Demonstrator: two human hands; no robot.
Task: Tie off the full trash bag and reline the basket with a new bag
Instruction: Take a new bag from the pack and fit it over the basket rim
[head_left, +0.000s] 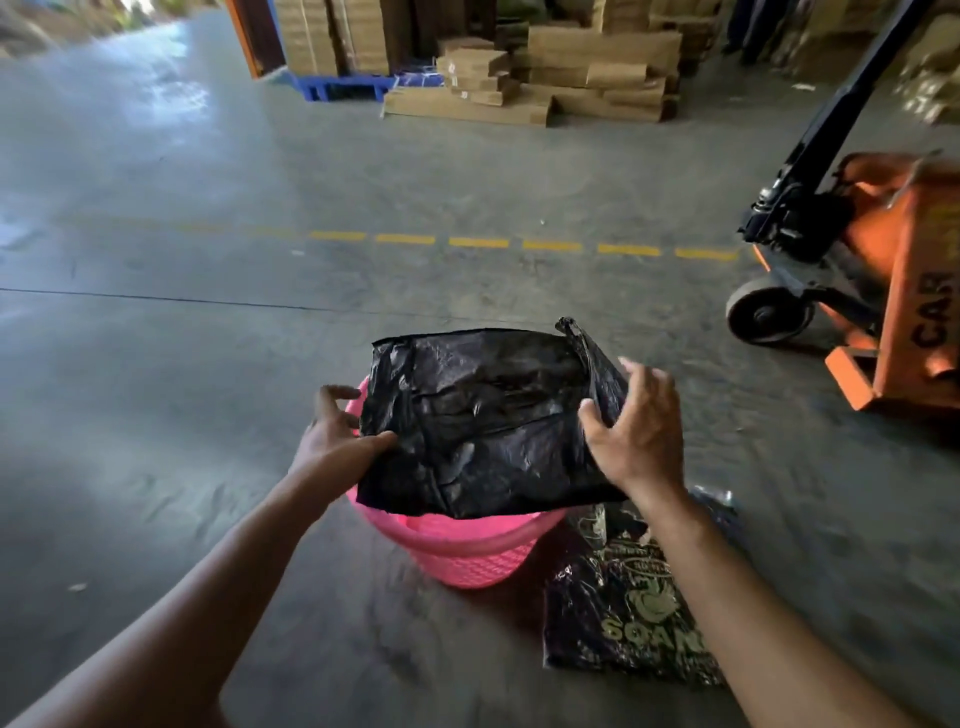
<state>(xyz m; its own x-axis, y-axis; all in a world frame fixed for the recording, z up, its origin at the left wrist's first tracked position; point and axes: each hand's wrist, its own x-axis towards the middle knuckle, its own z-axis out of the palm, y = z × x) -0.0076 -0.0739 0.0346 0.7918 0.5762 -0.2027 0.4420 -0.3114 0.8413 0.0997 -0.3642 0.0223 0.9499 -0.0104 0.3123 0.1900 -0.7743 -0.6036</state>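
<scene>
"While that new black bag (483, 421) is flat over the pink basket (467, 545), which step would you call this?"

"Relining, I'd say. A printed dark bag (623, 618) lies on the concrete floor (208, 364) just beside the basket, by the person's right forearm; whether it's knotted I can't tell from here."

"And the hands?"

"Both arms reach forward and down. The left hand (337, 441) pinches the bag's near left edge, thumb on top, fingers curled under by the basket rim. The right hand (639, 426) grips the right edge, thumb pressed into the plastic, fingers spread loosely behind."

"So what comes next?"

"My guess: find the mouth of that bag, pull the two layers apart, push the bottom into the basket and fold the top over the rim. It looks thin and clingy, so separating it may take some rubbing."

"That orange pallet jack (883, 270)?"

"Parked well apart, to the right."
</scene>
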